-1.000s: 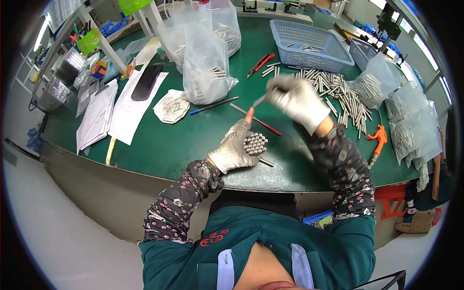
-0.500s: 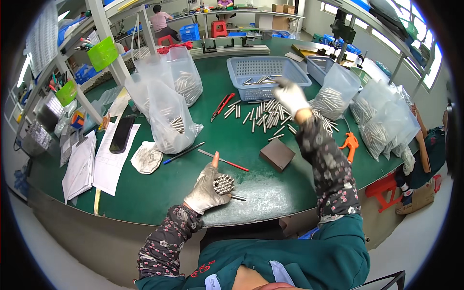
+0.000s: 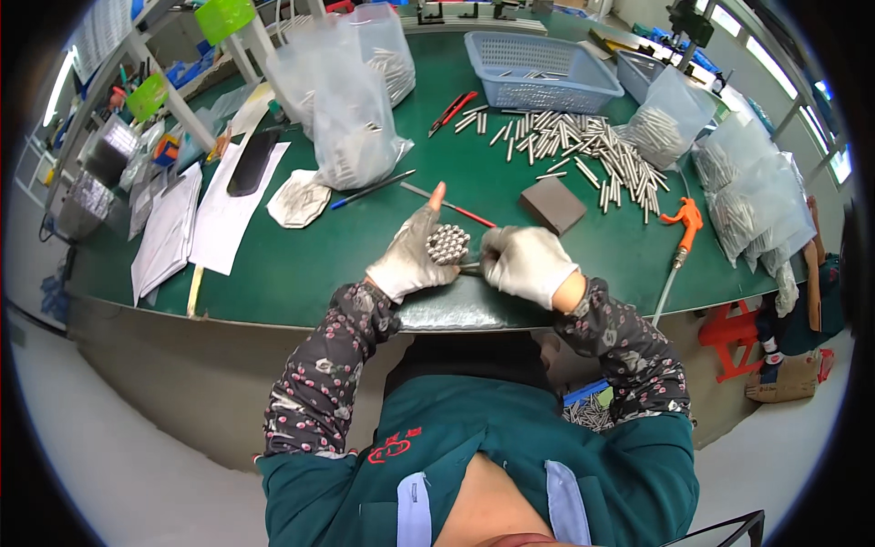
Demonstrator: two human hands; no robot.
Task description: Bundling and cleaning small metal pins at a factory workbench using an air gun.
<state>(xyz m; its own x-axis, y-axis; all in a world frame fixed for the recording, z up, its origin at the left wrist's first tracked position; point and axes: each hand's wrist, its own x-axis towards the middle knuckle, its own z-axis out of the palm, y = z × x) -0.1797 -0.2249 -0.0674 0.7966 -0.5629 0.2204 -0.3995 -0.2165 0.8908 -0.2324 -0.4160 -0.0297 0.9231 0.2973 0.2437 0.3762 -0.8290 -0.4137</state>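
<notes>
The gloved left hand [image 3: 401, 260] is wrapped around a bundle of metal pins [image 3: 448, 244], their round ends facing up and packed close together; one bare fingertip sticks up past the bundle. Just right of it, the gloved right hand [image 3: 529, 264] has its fingers curled and drawn together. A single pin [image 3: 470, 269] spans the small gap between the two hands, low beside the bundle; whether the right hand pinches it cannot be told.

Both hands are over the near edge of the green counter [image 3: 273, 269]. Just beyond the bundle lies a thin rod with a red handle [image 3: 474, 217], and just beyond the right hand a dark brown block [image 3: 553, 205]. A pen [image 3: 372, 190] lies beyond the left hand, with a folded white cloth [image 3: 299, 202] to its left.

Farther past the right hand, loose pins [image 3: 592, 150] spread in a heap before a blue basket [image 3: 547, 97], with a red cutter [image 3: 453, 111] to the heap's left. Well to that hand's right are an orange air gun [image 3: 685, 221] and clear bags of pins [image 3: 743, 205]. Far left of the left hand, a dark phone [image 3: 253, 162] rests on paper sheets [image 3: 221, 232].
</notes>
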